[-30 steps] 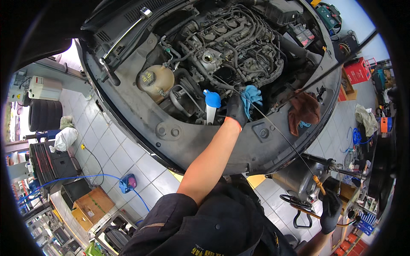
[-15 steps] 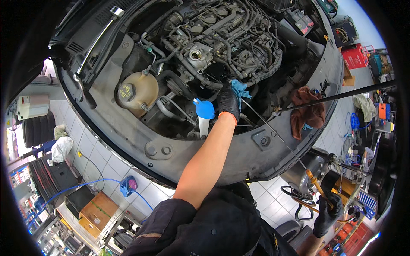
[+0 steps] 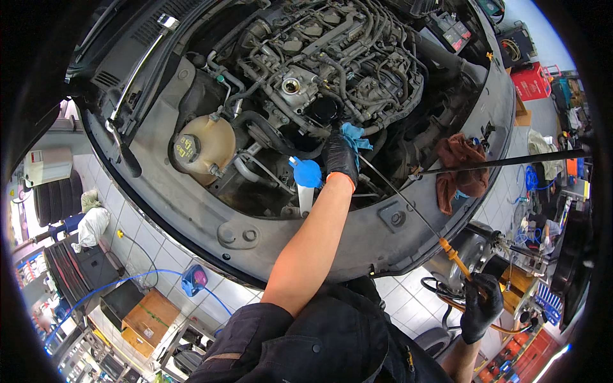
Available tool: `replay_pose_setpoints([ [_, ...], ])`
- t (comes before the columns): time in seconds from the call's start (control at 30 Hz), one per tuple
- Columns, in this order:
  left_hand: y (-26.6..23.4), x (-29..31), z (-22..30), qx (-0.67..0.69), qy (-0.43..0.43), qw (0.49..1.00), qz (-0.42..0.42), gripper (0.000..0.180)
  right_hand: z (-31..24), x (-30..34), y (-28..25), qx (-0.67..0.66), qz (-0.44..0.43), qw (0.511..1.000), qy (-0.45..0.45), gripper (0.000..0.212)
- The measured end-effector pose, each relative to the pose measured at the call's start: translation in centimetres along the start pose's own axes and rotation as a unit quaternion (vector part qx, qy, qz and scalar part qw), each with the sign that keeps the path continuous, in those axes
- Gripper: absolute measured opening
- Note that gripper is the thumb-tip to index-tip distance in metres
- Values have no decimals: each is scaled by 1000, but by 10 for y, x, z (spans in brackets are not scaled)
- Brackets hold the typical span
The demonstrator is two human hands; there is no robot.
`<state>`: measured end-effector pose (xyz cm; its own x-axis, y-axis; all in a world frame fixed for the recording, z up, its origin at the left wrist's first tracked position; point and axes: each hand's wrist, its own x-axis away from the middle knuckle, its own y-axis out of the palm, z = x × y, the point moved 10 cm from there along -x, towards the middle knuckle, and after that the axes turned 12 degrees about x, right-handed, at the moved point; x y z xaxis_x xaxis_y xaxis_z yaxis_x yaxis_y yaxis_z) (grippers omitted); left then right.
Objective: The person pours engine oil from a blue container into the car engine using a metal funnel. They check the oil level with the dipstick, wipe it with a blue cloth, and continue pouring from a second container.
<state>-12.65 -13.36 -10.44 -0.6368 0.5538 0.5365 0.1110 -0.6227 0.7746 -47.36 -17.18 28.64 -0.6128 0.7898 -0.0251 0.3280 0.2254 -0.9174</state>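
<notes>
My left hand (image 3: 340, 155), in a black glove with an orange cuff, is closed around a crumpled blue wipe (image 3: 355, 135) above the engine bay. A long thin dipstick (image 3: 408, 199) stretches from beside the wipe down to the lower right. My gloved right hand (image 3: 482, 307) grips it at the orange handle end (image 3: 454, 256), out beyond the car's front edge. Whether the wipe wraps the rod's tip is hidden by my left fingers. Close to my left wrist stands a blue flip cap (image 3: 305, 172) on a white filler neck.
The engine (image 3: 338, 57) has an uncovered oil filler opening (image 3: 291, 86). Left of it sits a yellowed coolant tank (image 3: 205, 150). A black prop rod (image 3: 504, 163) crosses at the right, over a brown rag (image 3: 461, 169) on the front panel. A blue hose (image 3: 121, 277) runs at lower left.
My right hand has moved up and to the left, carrying the dipstick's orange handle with it. My left hand stays by the engine with the wipe, shifted only slightly.
</notes>
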Motion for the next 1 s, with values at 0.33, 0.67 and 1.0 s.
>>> replay_pose_setpoints([
  [0.33,27,43,-7,231,-66,968,-69,67,-148,-113,125,74,-69,962,-254,28],
  [0.67,-17,296,214,-591,413,690,58,16,-207,-257,431,105,-174,944,-260,26],
  [1.0,-37,300,267,-670,465,551,178,12,-193,-273,510,144,-187,948,-214,21],
])
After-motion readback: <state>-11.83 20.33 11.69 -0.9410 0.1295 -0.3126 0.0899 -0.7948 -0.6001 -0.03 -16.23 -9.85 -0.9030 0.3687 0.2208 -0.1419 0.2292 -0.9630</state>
